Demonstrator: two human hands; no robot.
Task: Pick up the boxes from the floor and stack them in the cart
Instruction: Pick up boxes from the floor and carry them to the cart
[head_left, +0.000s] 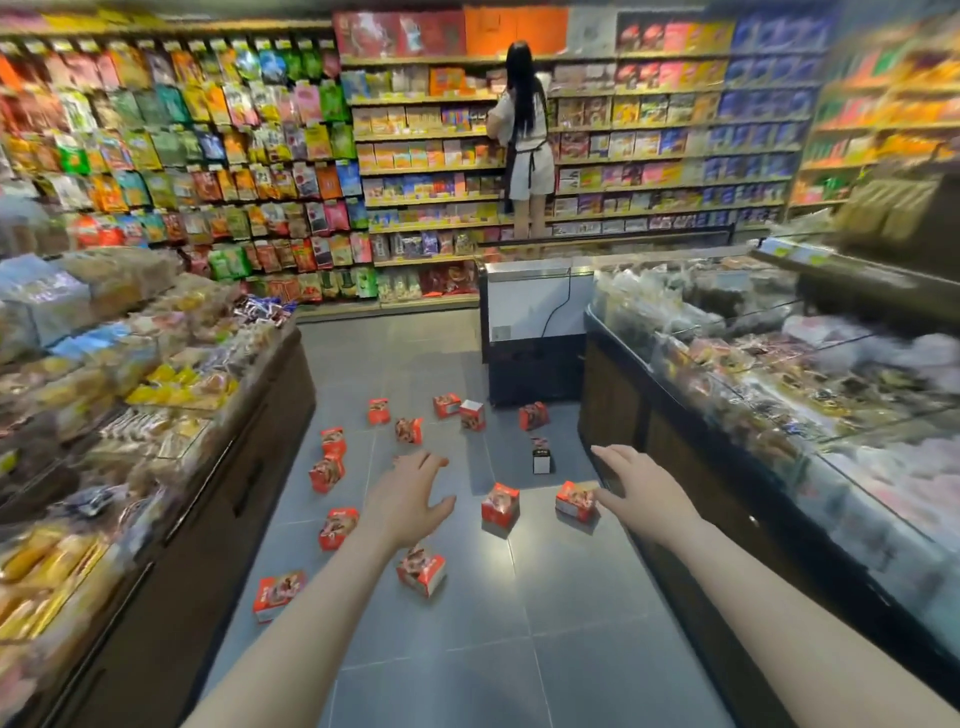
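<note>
Reaching out over the grey tiled floor (571, 623) of a shop aisle, left hand (410, 501) and right hand (641, 499) both spread, fingers straight and holding nothing. Looking down on over a dozen small red boxes (500, 504) lying scattered across the tiles between the two display counters, some upright, some tipped on a side, most apart from one another. Hovering nearest: the right hand just beside one red box (575, 500), the left above the gap between several others. Judging them light, stiff cardboard cartons with printed, probably smooth faces, easy to crush at a corner if squeezed hard; taking each across two opposite flat sides, thumb against fingers, likely serving best. Seeing no cart in view, so not telling where the stacking is to happen. Noticing a person (524, 140) standing at the far shelves (649, 130), well apart.
</note>
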